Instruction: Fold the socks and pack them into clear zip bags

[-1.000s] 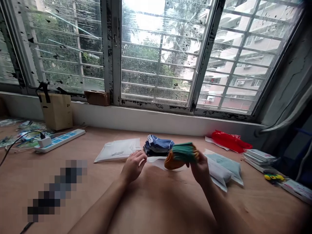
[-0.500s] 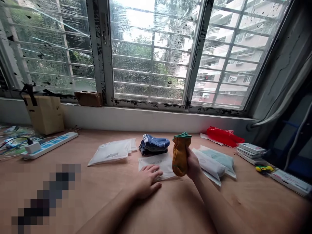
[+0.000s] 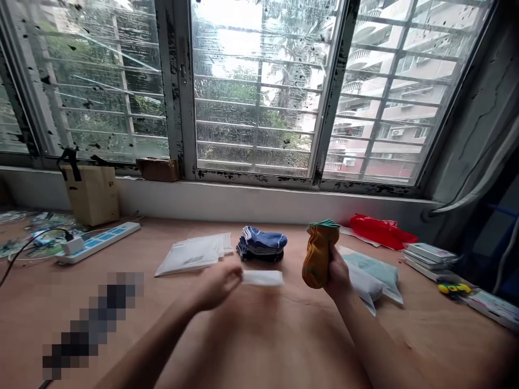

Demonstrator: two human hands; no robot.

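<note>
My right hand [image 3: 339,273] is closed around a bundle of mustard-brown socks [image 3: 318,256] with green cuffs, held upright above the table. In my left hand [image 3: 221,283] the fingers pinch the left edge of a white plastic bag [image 3: 263,277], which is lifted and seen nearly edge-on, a little blurred. Just behind that bag sits a stack of blue and dark socks [image 3: 263,244]. Flat white bags [image 3: 192,254] lie to the left of the stack. Right of my right hand are filled frosted bags [image 3: 375,273], one of them pale green inside.
A white power strip [image 3: 99,243] and a brown paper bag [image 3: 91,194] stand at the left. Red plastic [image 3: 381,231], stacked boxes [image 3: 430,254] and a yellow tool [image 3: 454,289] lie at the right. A pixelated patch covers the lower left. Windows and a sill form the back.
My left hand has taken hold of the bag that lay flat under it and raised it, moving left. My right hand has shifted slightly right with the brown socks. The view has turned slightly left.
</note>
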